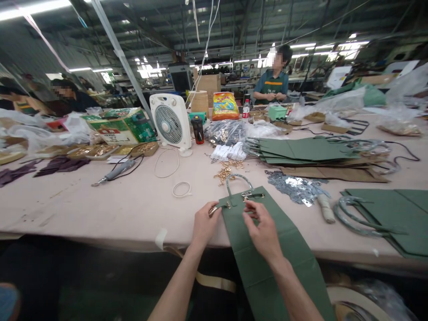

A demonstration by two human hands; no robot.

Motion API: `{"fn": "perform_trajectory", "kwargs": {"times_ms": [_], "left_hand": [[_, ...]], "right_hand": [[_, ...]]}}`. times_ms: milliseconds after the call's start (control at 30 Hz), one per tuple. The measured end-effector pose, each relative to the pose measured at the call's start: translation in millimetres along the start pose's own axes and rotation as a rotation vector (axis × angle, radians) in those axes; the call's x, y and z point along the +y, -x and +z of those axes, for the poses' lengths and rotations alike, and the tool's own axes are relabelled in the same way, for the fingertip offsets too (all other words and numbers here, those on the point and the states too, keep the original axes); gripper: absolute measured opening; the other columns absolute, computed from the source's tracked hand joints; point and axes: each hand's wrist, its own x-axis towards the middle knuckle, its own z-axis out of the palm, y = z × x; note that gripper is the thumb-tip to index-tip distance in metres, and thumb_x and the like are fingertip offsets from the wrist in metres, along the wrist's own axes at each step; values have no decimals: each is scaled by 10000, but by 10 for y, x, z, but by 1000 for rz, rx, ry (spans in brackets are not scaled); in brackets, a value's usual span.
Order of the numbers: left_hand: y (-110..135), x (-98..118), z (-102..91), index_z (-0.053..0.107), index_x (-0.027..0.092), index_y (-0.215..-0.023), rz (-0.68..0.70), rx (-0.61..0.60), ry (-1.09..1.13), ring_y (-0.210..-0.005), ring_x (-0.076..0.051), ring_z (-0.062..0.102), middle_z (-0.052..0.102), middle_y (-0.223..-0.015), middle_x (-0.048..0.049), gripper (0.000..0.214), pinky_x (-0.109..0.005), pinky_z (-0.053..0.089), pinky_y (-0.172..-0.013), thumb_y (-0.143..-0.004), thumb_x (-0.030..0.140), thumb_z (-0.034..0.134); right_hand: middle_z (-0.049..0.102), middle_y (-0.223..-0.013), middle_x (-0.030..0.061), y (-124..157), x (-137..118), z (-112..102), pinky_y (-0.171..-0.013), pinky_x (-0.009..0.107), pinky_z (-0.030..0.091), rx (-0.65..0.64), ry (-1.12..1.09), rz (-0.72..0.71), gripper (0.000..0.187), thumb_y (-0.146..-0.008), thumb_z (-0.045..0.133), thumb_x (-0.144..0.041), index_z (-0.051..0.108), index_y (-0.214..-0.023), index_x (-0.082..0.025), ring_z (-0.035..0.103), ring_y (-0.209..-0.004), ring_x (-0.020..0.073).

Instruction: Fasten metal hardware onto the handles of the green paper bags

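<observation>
A flat green bag panel (267, 223) lies over the table's front edge, its lower part hanging toward me. One looped handle (239, 177) in clear wrapping rises from its far end. My left hand (204, 225) pinches a short green strap (219, 207) with a gold-coloured metal end at the panel's left side. Over the panel is my right hand (264, 229), fingers loosely curled and thumb apart, its fingertips by a metal clasp (246, 195). Whether they touch the clasp is hard to see. A second strap (258, 195) runs right from that clasp.
Beyond the panel lie gold-coloured hooks (227, 170) and a heap of metal plates (296, 187). Stacked green panels (307, 149) sit behind, more green pieces (391, 214) at right. A fan (170, 120) and a corded tool (115, 173) stand left. A co-worker (272, 82) sits opposite.
</observation>
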Motion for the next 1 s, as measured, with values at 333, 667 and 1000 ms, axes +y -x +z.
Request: {"fn": "perform_trajectory", "kwargs": {"times_ms": [333, 667, 1000], "left_hand": [[-57, -34, 170, 709, 199, -1212, -14, 1, 27, -1130, -218, 688, 727, -1239, -95, 366, -367, 532, -1039, -847, 202, 685], [-238, 256, 294, 794, 207, -928, 48, -5, 12, -1346, -235, 571, 655, -1393, -106, 309, -393, 402, -1189, -1002, 304, 510], [-194, 661, 236, 810, 208, -916, 36, 118, 66, -1185, -250, 644, 702, -1236, -93, 321, -394, 495, -1092, -993, 376, 548]], "right_hand": [[548, -1463, 176, 58, -51, 662, -1014, 501, 478, -153, 659, -15, 536, -927, 555, -272, 521, -1452, -170, 476, -1346, 342], [574, -1451, 169, 64, -172, 624, -1019, 446, 481, -138, 731, -33, 580, -931, 520, -205, 473, -1506, -147, 495, -1314, 303], [622, -1392, 177, 37, -347, 542, -1000, 483, 530, -38, 643, -38, 622, -884, 473, -62, 491, -1492, -194, 579, -1272, 318]]}}
